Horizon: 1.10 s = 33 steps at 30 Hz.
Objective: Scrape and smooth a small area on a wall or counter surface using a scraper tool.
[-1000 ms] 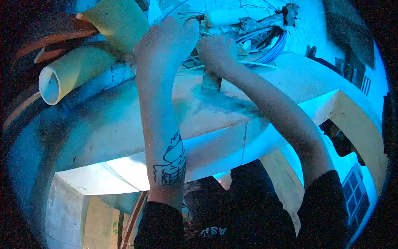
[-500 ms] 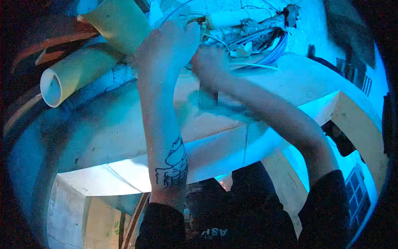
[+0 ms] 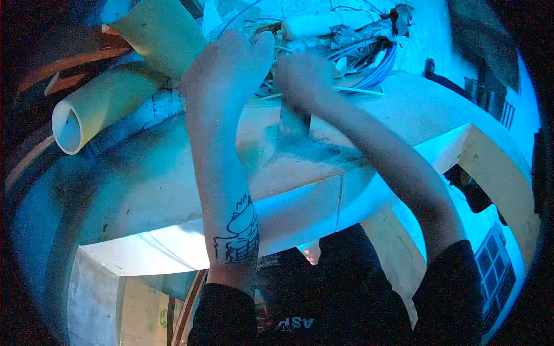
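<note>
My left hand [image 3: 228,66] is closed in a fist, its thumb side toward the right hand. A thin blue wire [image 3: 238,16] runs up out of it. Close beside it on the right, my right hand [image 3: 304,76] is closed too, blurred, and what its fingers hold is hidden. Thin wires show around and between the two hands. Behind the right hand lies a coil of blue-lit cables [image 3: 382,70], with a pale cylinder [image 3: 314,25] beyond it. Below the right hand, a short dark post [image 3: 294,122] rises from the pale ledge [image 3: 167,179].
Two large yellowish tubes, an upper one [image 3: 164,37] and a lower open-ended one [image 3: 109,101], lie left of my hands. Reddish-brown curved pieces [image 3: 75,66] sit farther left. An opening with a window grille [image 3: 493,268] shows below at the right.
My right hand has shifted slightly right, away from the left hand, showing more of the post. The left hand stays closed and has barely moved.
</note>
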Motion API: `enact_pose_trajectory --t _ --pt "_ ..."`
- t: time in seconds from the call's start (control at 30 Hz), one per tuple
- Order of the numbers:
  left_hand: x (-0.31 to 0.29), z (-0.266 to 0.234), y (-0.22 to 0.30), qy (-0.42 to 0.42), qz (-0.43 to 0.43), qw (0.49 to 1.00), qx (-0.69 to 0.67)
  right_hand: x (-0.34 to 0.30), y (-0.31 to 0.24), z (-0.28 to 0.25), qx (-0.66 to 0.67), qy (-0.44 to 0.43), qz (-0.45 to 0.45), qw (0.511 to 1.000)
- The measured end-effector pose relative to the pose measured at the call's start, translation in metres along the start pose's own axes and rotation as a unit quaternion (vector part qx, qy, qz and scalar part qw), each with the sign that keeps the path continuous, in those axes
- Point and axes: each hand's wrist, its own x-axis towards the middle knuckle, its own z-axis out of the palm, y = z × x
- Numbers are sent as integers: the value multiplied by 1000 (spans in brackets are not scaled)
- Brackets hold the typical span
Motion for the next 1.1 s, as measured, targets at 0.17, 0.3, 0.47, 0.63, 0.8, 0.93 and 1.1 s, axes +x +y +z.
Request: enact_pose_trajectory --t 0.17,0.3,0.47,0.63,0.8,0.93,1.1 --pt "10 6 -7 -20 -7 999 -26 -4 4 -24 19 -14 -1 1000" --pt "6 5 -8 -25 17 999 -21 -23 -9 -10 -12 -62 -25 998" --pt "9 7 -7 -16 17 999 -23 -4 18 -29 26 -23 30 999" --pt "13 12 -17 6 28 998 -64 -13 6 -18 -11 22 -32 999" --pt "33 29 -6 -64 53 991 -102 -24 27 -5 -18 -25 18 999" --pt "41 17 -35 -64 82 990 -94 -22 10 6 -25 7 -30 999" --pt "20 8 -33 -5 55 993 -100 -7 4 -24 24 7 -15 1000"
